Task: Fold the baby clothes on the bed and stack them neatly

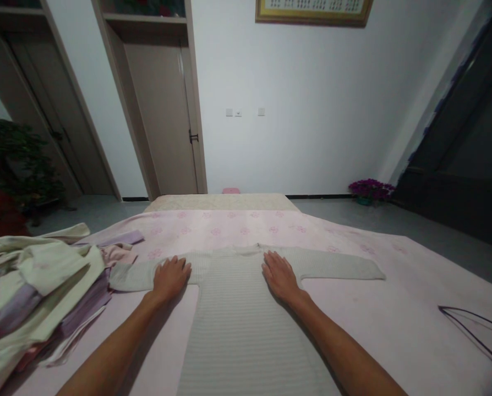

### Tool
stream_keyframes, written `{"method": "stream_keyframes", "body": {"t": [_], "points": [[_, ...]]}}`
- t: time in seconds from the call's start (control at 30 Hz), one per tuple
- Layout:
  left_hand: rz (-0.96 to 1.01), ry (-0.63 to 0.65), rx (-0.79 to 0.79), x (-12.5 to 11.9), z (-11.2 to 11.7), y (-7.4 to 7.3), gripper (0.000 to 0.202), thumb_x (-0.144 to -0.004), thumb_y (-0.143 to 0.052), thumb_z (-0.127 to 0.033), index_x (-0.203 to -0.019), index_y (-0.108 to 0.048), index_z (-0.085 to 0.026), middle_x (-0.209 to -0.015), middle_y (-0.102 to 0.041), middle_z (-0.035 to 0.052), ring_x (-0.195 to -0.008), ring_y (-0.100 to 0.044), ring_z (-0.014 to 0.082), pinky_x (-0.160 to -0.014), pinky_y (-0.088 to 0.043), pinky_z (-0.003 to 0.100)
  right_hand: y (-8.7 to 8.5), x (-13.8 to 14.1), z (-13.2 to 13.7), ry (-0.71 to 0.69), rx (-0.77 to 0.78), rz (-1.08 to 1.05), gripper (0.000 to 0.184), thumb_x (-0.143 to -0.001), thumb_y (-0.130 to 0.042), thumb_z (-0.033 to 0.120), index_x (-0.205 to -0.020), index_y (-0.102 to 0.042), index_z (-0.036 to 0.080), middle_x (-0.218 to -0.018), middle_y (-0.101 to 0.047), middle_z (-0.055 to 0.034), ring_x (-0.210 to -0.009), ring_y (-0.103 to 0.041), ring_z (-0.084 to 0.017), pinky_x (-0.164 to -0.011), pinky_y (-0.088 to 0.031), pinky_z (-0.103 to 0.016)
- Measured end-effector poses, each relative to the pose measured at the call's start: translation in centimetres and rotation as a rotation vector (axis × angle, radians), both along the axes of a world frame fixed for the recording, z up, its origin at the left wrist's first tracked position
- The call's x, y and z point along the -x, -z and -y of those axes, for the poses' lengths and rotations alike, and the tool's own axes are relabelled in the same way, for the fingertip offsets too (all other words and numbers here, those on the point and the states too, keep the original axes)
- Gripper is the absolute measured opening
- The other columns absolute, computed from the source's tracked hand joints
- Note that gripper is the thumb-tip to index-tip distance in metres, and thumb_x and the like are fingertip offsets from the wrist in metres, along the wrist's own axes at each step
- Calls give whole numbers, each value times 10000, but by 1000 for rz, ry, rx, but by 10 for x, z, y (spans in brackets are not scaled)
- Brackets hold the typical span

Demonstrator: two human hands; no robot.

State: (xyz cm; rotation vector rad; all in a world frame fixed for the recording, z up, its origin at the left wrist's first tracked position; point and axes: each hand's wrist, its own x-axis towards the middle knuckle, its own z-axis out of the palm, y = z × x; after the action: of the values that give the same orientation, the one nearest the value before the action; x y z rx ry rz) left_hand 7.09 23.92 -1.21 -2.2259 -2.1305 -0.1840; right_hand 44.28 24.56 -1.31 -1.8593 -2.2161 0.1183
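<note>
A pale grey-white ribbed long-sleeved sweater [233, 319] lies spread out flat, its collar at the far side and both sleeves stretched sideways. My left hand [171, 279] rests flat on the left sleeve, palm down, with the fingers extended. Near the right shoulder, my right hand [281, 276] lies flat on the sweater's upper body, fingers extended too. Neither hand grips the fabric. The end of the left sleeve touches the edge of a heap of clothes [56, 269].
Under everything is a pink flower-patterned cloth [378, 313]. The heap at left has cream, purple and pink garments. A thin dark wire hanger [471, 330] lies at the right edge. Beyond are a door [163, 110], a white wall and purple flowers [370, 190] on the floor.
</note>
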Motion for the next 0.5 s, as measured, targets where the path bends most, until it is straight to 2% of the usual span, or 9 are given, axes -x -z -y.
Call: {"method": "stream_keyframes", "body": {"t": [0.1,0.17,0.23,0.3,0.37,0.43,0.5], "points": [[60,103,-37,-41,-13,-4,530,-1025,-216,-340,-1369,-538,-97,-1478,-479,199,-1420,-378,293,-1163,-277,471,-1,-9,-23,92,16,41,619,-1018,-237,444,-1542,-315,123,-1618,-257,-124,-1498,-191,-250,-1205,-90,-451],[96,192,-32,-74,-24,-1,562,-1030,-220,-390,-1445,-461,-98,-1537,-418,168,-1455,-328,258,-1189,-261,410,2,-11,-36,112,54,60,631,-1016,-231,463,-1548,-301,130,-1628,-225,-124,-1501,-177,-261,-1200,-95,-474],[119,281,-11,-103,-32,5,606,-1025,-233,-456,-1492,-401,-109,-1569,-371,150,-1470,-303,256,-1189,-267,403,6,-12,-45,83,89,88,629,-1016,-223,481,-1554,-294,165,-1638,-201,-105,-1508,-148,-262,-1198,-82,-490],[130,345,8,-123,-37,10,636,-1007,-272,-514,-1511,-382,-142,-1584,-343,142,-1475,-287,289,-1186,-261,454,9,-14,-50,44,98,115,623,-1015,-213,494,-1563,-275,203,-1645,-180,-79,-1516,-112,-254,-1198,-62,-498],[137,361,19,-132,-39,14,654,-984,-316,-553,-1521,-374,-183,-1601,-302,144,-1482,-251,344,-1179,-218,546,10,-18,-53,27,97,131,632,-1012,-202,507,-1571,-246,217,-1648,-170,-62,-1520,-90,-247,-1199,-52,-501],[135,325,29,-132,-39,16,676,-965,-331,-587,-1534,-355,-222,-1618,-253,144,-1488,-197,393,-1162,-152,631,8,-20,-53,32,114,133,644,-1008,-196,515,-1575,-229,213,-1648,-168,-55,-1519,-96,-251,-1198,-53,-509],[122,276,36,-129,-39,18,693,-953,-317,-618,-1545,-328,-258,-1629,-223,132,-1492,-163,412,-1146,-102,669,4,-16,-50,67,111,132,649,-1007,-193,503,-1571,-248,186,-1646,-170,-76,-1516,-110,-261,-1195,-47,-520]]}}
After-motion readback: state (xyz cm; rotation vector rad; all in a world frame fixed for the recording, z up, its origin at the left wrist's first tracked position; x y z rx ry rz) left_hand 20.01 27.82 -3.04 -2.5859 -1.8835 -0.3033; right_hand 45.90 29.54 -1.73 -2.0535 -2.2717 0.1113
